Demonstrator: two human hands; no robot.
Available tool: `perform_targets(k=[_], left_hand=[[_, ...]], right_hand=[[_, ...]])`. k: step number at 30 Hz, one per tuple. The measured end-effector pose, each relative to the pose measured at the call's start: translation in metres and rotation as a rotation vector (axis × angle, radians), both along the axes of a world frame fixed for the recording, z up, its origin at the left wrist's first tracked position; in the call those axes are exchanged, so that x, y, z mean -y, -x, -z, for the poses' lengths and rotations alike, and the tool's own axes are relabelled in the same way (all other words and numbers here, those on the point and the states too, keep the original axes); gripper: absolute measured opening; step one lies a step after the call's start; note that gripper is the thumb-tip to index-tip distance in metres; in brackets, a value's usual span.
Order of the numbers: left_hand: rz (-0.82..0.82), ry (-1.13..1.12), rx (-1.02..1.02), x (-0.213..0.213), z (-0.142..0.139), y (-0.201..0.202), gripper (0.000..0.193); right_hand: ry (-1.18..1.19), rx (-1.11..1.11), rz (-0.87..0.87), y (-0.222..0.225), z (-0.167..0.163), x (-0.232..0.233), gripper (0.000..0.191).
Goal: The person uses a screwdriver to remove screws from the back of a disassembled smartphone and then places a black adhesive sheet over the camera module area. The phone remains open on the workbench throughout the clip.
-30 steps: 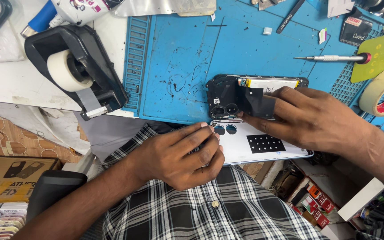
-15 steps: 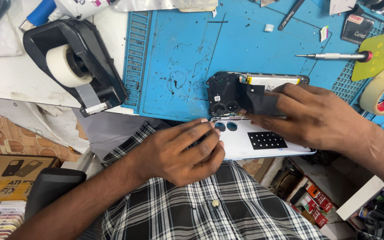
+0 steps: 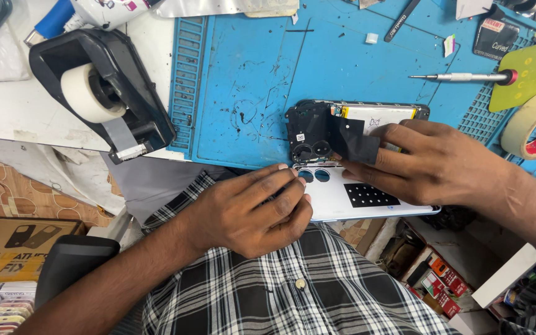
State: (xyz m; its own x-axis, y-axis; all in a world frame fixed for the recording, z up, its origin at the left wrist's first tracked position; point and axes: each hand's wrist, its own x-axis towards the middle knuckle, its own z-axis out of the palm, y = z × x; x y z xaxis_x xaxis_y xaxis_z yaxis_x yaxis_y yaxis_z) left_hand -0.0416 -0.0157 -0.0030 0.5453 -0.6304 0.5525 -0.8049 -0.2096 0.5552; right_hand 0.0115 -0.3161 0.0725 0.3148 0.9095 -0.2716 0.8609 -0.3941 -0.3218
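At the near edge of the bench, the left hand stays curled against the corner of the white back cover, fingers drawn together on its rim by the camera holes. It has barely shifted over the last second, so the work looks like a steady hold, not a fresh move. Just beyond, the right hand keeps pressing its fingertips on the black film over the opened phone, which lies on the blue mat. Farther off, the tape dispenser carries its white roll; a screwdriver lies well apart.
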Motion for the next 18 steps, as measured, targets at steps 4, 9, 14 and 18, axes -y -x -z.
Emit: perform_targets(k=[4,9,14,18], left_hand=[[-0.004,0.009,0.002,0.001,0.001,0.000,0.012],[-0.012,0.015,-0.003,0.000,-0.001,0.001,0.011],[-0.024,0.022,0.006,0.001,-0.001,0.001,0.011],[-0.029,0.024,0.016,0.000,0.000,0.002,0.011]], right_hand=[[0.012,-0.004,0.014,-0.001,-0.001,-0.004,0.050],[0.045,0.016,-0.064,-0.006,-0.007,-0.008,0.059],[0.042,0.074,-0.121,-0.009,-0.009,-0.008,0.059],[0.053,0.094,-0.158,-0.012,-0.006,-0.005,0.062]])
